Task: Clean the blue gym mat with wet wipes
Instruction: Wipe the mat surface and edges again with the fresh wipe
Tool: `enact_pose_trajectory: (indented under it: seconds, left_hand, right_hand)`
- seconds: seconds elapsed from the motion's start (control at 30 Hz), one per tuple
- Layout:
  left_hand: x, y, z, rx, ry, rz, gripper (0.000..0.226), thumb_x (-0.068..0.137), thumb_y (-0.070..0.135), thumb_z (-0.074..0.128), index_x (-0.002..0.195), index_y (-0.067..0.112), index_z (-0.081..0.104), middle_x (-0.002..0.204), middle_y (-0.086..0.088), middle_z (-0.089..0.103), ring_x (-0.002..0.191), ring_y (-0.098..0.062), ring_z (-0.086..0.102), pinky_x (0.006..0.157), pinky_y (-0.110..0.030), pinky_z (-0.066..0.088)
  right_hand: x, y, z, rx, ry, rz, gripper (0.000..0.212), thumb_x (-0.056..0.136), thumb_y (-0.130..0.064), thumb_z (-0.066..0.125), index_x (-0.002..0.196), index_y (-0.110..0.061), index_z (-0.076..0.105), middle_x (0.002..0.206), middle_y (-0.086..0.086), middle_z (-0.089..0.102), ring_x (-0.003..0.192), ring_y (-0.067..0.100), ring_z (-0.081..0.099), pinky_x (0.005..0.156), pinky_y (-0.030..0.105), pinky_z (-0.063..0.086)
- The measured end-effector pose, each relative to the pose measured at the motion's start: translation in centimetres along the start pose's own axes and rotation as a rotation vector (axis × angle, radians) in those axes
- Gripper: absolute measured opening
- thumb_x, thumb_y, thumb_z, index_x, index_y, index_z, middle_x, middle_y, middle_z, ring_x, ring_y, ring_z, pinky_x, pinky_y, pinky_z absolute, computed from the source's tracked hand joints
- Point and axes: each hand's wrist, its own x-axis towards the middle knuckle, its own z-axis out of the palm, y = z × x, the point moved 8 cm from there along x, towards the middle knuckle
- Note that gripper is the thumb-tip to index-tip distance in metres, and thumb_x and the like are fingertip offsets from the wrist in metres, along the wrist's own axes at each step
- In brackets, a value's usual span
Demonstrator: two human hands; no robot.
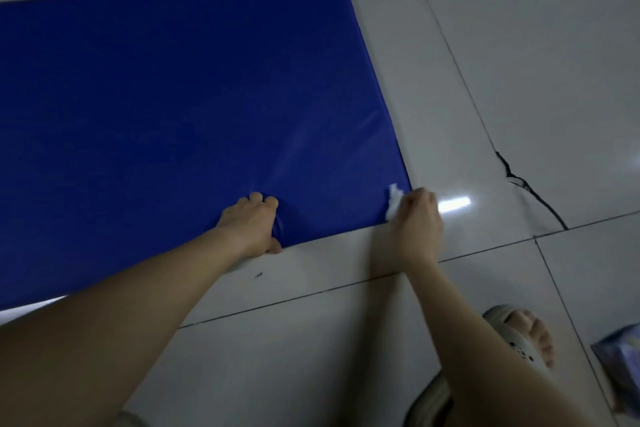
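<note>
Glossy tiles (519,45), smooth mat (173,97), crumpled wipe (393,205)

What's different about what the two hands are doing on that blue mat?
The left hand grips the blue mat by its near edge, bunching it; the right hand holds a crumpled white wipe instead. The left hand sits along the edge; the right hand is at the mat's corner. Both are at the mat's near side.

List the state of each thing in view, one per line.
blue gym mat: lying flat, unfolded
wet wipe: crumpled, at the mat's near right corner
left hand: grips the mat's near edge
right hand: holds the wet wipe
floor tile: cracked, right of the mat
</note>
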Motion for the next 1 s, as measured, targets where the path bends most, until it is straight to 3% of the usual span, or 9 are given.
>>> enact_pose_trajectory:
  seconds: [0.07, 0.17, 0.3, 0.4, 0.5, 0.63, 0.73, 0.83, 1.0]
  left_hand:
    - [0.0, 0.1, -0.1, 0.004, 0.0, 0.002, 0.08, 0.081, 0.052, 0.077, 0.142, 0.019, 0.037, 0.135, -0.007, 0.042, 0.12, -0.026, 0.046, 0.094, -0.038, 0.045]
    - [0.1, 0.0, -0.2, 0.009, -0.001, -0.005, 0.08, 0.081, 0.052, 0.077, 0.142, 0.019, 0.037, 0.134, -0.006, 0.043, 0.12, -0.026, 0.047, 0.094, -0.037, 0.045]
    - [0.0, 0.0, -0.2, 0.019, 0.002, -0.004, 0.081, 0.081, 0.053, 0.076, 0.142, 0.018, 0.036, 0.136, -0.007, 0.042, 0.121, -0.027, 0.047, 0.094, -0.038, 0.045]
    - [0.0, 0.1, -0.2, 0.005, 0.006, 0.002, 0.081, 0.082, 0.052, 0.076, 0.143, 0.018, 0.036, 0.136, -0.007, 0.042, 0.12, -0.026, 0.047, 0.095, -0.038, 0.046]
    - [-0.1, 0.1, -0.2, 0.001, -0.004, 0.002, 0.08, 0.083, 0.052, 0.076, 0.143, 0.018, 0.036, 0.135, -0.006, 0.042, 0.12, -0.025, 0.046, 0.097, -0.039, 0.047]
    - [-0.2, 0.1, -0.4, 0.0, -0.009, -0.002, 0.079, 0.082, 0.052, 0.076, 0.143, 0.019, 0.037, 0.135, -0.006, 0.042, 0.12, -0.025, 0.046, 0.098, -0.039, 0.046]
    - [-0.2, 0.1, -0.2, -0.005, -0.012, -0.004, 0.078, 0.082, 0.051, 0.077, 0.141, 0.019, 0.038, 0.134, -0.006, 0.043, 0.119, -0.025, 0.046, 0.097, -0.038, 0.046]
    - [-0.2, 0.1, -0.1, -0.01, -0.006, -0.002, 0.078, 0.082, 0.051, 0.077, 0.14, 0.019, 0.038, 0.134, -0.006, 0.043, 0.12, -0.026, 0.046, 0.095, -0.038, 0.046]
    - [-0.2, 0.1, -0.3, -0.012, -0.006, 0.002, 0.076, 0.081, 0.051, 0.077, 0.139, 0.018, 0.039, 0.132, -0.006, 0.043, 0.119, -0.026, 0.047, 0.095, -0.038, 0.047]
  right_hand:
    - [0.9, 0.4, -0.5, -0.004, 0.043, 0.066, 0.033, 0.1, -0.04, 0.049, 0.098, -0.007, 0.054, 0.102, 0.012, 0.059, 0.085, 0.028, 0.058, 0.073, 0.036, 0.042]
    - [-2.3, -2.6, 2.7, 0.018, 0.003, 0.04, 0.043, 0.099, -0.053, 0.05, 0.09, -0.011, 0.051, 0.088, 0.005, 0.057, 0.073, 0.025, 0.057, 0.066, 0.033, 0.044]
    - [-7.7, -8.2, 5.6, -0.104, 0.007, -0.238, 0.044, 0.096, -0.054, 0.05, 0.075, -0.015, 0.05, 0.071, -0.004, 0.047, 0.051, 0.015, 0.045, 0.046, 0.023, 0.024]
    - [-7.0, -8.1, 4.1, -0.061, 0.047, -0.308, 0.046, 0.092, -0.059, 0.044, 0.076, -0.016, 0.05, 0.076, -0.003, 0.048, 0.054, 0.015, 0.046, 0.048, 0.024, 0.027]
    - [-2.9, -4.0, 1.0, -0.123, 0.12, -0.159, 0.039, 0.095, -0.052, 0.043, 0.083, -0.015, 0.051, 0.088, 0.003, 0.052, 0.065, 0.024, 0.054, 0.058, 0.028, 0.034]
    - [0.5, -0.6, -0.4, -0.197, 0.035, -0.022, 0.022, 0.097, -0.037, 0.054, 0.091, -0.015, 0.055, 0.088, 0.003, 0.061, 0.067, 0.018, 0.053, 0.063, 0.029, 0.038]
    - [-1.4, -2.1, 1.4, -0.084, -0.021, -0.023, 0.028, 0.101, -0.039, 0.05, 0.096, -0.013, 0.059, 0.092, 0.002, 0.059, 0.075, 0.019, 0.057, 0.068, 0.029, 0.04]
    - [-3.3, -3.9, 1.9, -0.025, 0.011, -0.082, 0.035, 0.101, -0.047, 0.05, 0.095, -0.014, 0.056, 0.092, -0.001, 0.052, 0.076, 0.018, 0.055, 0.067, 0.028, 0.038]
    - [-5.0, -6.4, 3.3, -0.085, -0.12, -0.353, 0.014, 0.102, -0.023, 0.055, 0.096, -0.011, 0.058, 0.095, 0.003, 0.059, 0.076, 0.02, 0.059, 0.064, 0.028, 0.043]
